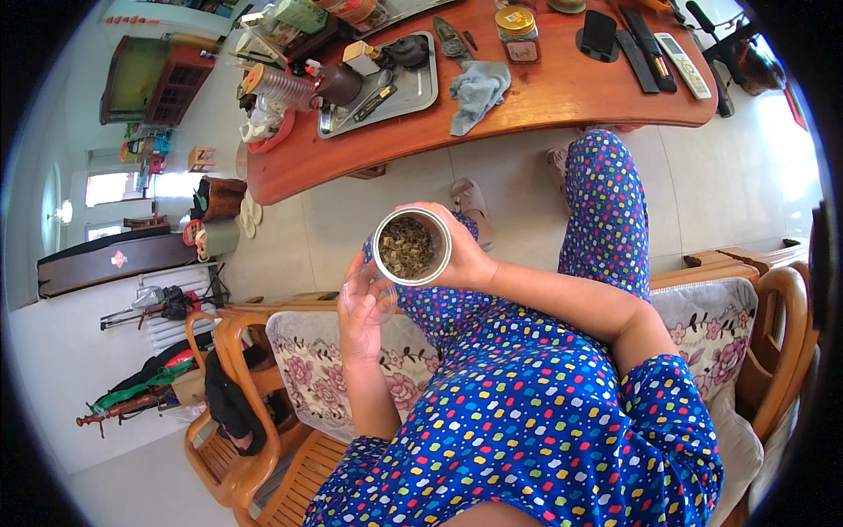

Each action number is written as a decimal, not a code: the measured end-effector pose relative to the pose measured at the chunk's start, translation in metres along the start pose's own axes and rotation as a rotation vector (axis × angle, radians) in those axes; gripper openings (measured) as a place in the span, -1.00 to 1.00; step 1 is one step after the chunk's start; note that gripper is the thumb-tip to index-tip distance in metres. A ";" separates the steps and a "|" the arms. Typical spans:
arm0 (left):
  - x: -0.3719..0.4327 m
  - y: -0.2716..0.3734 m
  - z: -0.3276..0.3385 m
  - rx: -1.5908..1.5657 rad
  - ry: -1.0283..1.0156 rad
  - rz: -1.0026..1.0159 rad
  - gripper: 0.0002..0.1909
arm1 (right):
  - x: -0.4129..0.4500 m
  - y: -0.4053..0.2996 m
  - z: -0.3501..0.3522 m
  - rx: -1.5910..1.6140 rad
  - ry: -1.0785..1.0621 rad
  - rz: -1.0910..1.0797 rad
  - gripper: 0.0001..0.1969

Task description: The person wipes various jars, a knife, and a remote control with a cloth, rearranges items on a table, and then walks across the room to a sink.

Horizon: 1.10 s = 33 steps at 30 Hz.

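Note:
My right hand (466,260) is wrapped around an open cylindrical canister (448,245), holding it above my lap with its mouth facing up. Dried leaves, probably loose tea (407,249), lie inside. Just left of the canister, my left hand (362,319) grips a clear round plastic lid (388,304) between thumb and fingers. The lid is apart from the canister's mouth. The canister's base and outer wall are mostly hidden by my hand and the view from above.
Before me stands a wooden table (296,172). On it are a metal tray (428,85) with teapots, a grey cloth (479,92), a gold-lidded jar (518,39), a phone (598,36) and a remote control (683,66). Wooden chairs (230,356) stand at left.

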<state>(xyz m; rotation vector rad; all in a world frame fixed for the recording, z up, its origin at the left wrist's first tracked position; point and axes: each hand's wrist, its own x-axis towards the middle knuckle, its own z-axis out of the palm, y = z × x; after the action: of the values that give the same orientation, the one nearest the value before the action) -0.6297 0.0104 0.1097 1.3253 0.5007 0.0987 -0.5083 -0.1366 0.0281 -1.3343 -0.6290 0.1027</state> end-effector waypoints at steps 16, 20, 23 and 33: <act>0.005 -0.003 -0.003 0.010 -0.026 -0.010 -0.13 | -0.001 -0.006 -0.005 -0.079 -0.014 -0.022 -0.12; 0.005 -0.002 -0.004 0.002 -0.034 -0.013 -0.13 | 0.000 -0.007 -0.005 -0.075 -0.013 -0.024 -0.13; 0.005 -0.003 -0.005 0.006 -0.028 -0.013 -0.13 | 0.001 -0.009 -0.006 -0.081 -0.014 -0.022 -0.13; 0.007 -0.005 -0.006 -0.001 -0.030 -0.023 -0.15 | 0.000 -0.007 -0.007 -0.075 -0.024 -0.014 -0.11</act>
<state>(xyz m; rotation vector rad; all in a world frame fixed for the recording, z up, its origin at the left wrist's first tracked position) -0.6264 0.0167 0.1022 1.3180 0.4903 0.0599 -0.5067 -0.1446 0.0337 -1.4027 -0.6684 0.0846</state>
